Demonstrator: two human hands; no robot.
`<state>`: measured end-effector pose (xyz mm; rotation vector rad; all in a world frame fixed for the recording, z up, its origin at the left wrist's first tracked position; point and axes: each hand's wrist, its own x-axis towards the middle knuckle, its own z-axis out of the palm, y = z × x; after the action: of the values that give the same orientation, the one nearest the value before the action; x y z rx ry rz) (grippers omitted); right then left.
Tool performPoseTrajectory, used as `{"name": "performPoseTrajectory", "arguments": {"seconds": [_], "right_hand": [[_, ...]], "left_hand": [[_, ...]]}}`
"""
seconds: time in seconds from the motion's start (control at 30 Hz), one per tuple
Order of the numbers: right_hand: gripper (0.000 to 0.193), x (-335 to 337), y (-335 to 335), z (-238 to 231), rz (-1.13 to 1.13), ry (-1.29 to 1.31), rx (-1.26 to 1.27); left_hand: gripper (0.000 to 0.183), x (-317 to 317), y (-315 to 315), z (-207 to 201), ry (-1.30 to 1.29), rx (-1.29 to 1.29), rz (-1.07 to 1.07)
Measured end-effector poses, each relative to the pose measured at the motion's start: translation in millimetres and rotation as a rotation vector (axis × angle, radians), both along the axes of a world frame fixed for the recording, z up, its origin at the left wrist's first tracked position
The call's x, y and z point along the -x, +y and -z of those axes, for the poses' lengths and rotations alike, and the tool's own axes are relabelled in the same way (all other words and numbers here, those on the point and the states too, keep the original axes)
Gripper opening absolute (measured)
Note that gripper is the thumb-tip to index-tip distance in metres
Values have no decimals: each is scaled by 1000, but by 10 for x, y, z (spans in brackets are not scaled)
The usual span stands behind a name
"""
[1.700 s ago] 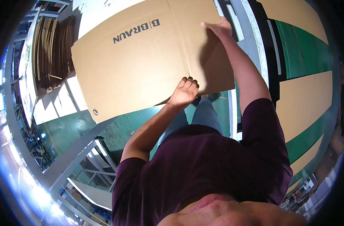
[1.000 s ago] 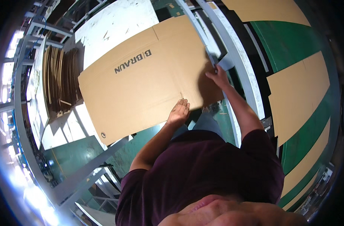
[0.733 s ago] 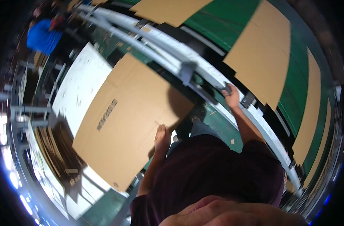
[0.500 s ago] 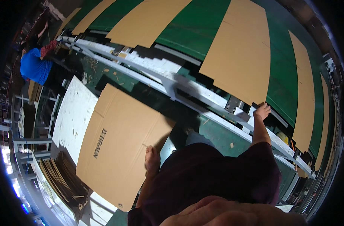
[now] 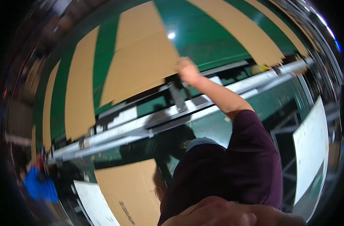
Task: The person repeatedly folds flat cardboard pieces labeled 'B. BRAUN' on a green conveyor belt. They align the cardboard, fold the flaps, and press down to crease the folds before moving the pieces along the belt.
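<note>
**A long reach, split two ways**

The big cardboard sheet (image 5: 140, 56) is laid across the green bed (image 5: 207, 41), and below it, near side, a white board (image 5: 90, 196) is overlapped by the printed cardboard sheet (image 5: 128, 184). Up at the big one's right edge, the right hand (image 5: 187, 71) is stretched out; blurred, so whether it is spread, pressed together or pinching cannot be told. Down at the printed one's right edge is the left hand (image 5: 158, 184), half hidden by the dark shirt (image 5: 224, 180); its grip cannot be told either. A reach like this is probably best made with light, flat contact, balance held back and the lower edge steadied against bending.

And the room: more sheets (image 5: 79, 86) are spaced along the bed, the green floor (image 5: 213, 128) is littered with scraps (image 5: 227, 119), a white rail (image 5: 130, 127) is run between, and far left a co-worker in blue (image 5: 40, 184) is seen, blurred.
</note>
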<state>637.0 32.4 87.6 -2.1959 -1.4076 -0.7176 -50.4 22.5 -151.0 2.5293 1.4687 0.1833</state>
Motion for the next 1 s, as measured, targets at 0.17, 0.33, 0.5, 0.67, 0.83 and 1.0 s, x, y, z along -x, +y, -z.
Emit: {"name": "performPoseTrajectory", "arguments": {"seconds": [0.17,0.33,0.5,0.67,0.83,1.0], "right_hand": [[14,1392,-119,-1524,-642,-149,-294],[19,1439,-349,-2800,-508,-320,-881],[63,171,179,-2382,-33,427,-917],[98,29,130,43,554,926,-190],[35,29,-170,1492,296,1663,-438],[43,216,273,754,-231,2258,-220]], "left_hand": [[46,-413,83,-220,-137,-147,-2],[44,-465,139,-273,-138,-96,-42],[43,-313,104,-300,-151,-3,-109],[41,67,-176,-303,-161,287,-325],[33,-445,-517,-794,-355,-192,-309],[26,-503,-559,-947,-122,-318,-273]]}}
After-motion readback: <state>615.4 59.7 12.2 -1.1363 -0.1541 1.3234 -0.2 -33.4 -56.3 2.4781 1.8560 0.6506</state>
